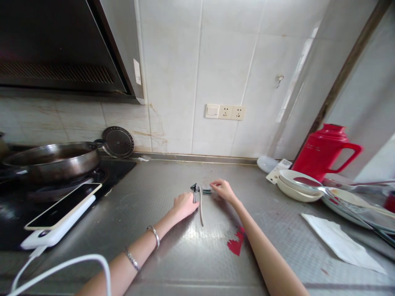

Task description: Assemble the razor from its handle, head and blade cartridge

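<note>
Both hands reach out to the middle of the steel surface (173, 246), well away from the near edge. Left hand (184, 204) rests with its fingers curled loosely beside a small dark clip-like tool (194, 190) and a thin pale rod (201, 209) that lies pointing toward the near side; whether the fingertips actually pinch the dark piece I cannot tell, though they touch or nearly touch it. Right hand (222, 189) has its fingers bent down onto a short dark piece (206, 191) lying just right of the tool, apparently pressing or pinching it against the surface.

As for progress, the small parts lie close together between the two hands and look separate, so I judge the handling to be at an early or middle stage; nothing shows them joined or put away.

Around them: a pan (52, 158) on the stove at far left, a phone (63, 205) lying on a white power bank (58, 226) at left, a red jug (324, 150) at far right, stacked bowls (298, 185) beside it, and a white paper sheet (339, 242) at near right. A red patch (236, 242) on the steel looks like a reflection or stain.

No brand or writing is legible anywhere; a small label on the hood (137, 72) is too blurred to read.
</note>
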`<state>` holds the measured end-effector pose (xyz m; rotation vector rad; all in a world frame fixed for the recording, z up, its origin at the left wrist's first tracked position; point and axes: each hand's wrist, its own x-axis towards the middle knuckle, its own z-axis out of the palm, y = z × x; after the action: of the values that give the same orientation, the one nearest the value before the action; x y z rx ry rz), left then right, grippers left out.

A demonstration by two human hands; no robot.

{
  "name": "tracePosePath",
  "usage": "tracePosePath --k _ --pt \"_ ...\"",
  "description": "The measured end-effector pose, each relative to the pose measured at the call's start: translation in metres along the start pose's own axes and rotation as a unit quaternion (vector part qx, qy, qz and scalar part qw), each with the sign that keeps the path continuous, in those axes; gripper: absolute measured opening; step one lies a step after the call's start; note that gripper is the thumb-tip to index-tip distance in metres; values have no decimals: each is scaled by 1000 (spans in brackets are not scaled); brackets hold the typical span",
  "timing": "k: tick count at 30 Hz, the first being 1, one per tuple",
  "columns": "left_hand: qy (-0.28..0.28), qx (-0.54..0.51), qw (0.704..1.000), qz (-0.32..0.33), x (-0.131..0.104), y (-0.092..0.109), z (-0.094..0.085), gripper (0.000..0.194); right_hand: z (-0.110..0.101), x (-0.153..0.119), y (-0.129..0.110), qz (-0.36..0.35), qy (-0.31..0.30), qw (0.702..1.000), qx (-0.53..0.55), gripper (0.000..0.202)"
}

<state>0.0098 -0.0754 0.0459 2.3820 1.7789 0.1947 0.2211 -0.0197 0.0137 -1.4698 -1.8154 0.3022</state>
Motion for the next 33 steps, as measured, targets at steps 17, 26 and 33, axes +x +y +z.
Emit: tracePosePath --k 17,26,33 --pt "79 -13 997 -24 1 3 -4 32 26 -8 -67 224 -15 895 385 30" --pt "113 -37 993 21 -4 6 -6 34 42 -12 -80 232 -7 892 388 34" --pt "116 -48 989 74 -3 7 -1 38 -2 -5 -49 231 28 921 311 29"
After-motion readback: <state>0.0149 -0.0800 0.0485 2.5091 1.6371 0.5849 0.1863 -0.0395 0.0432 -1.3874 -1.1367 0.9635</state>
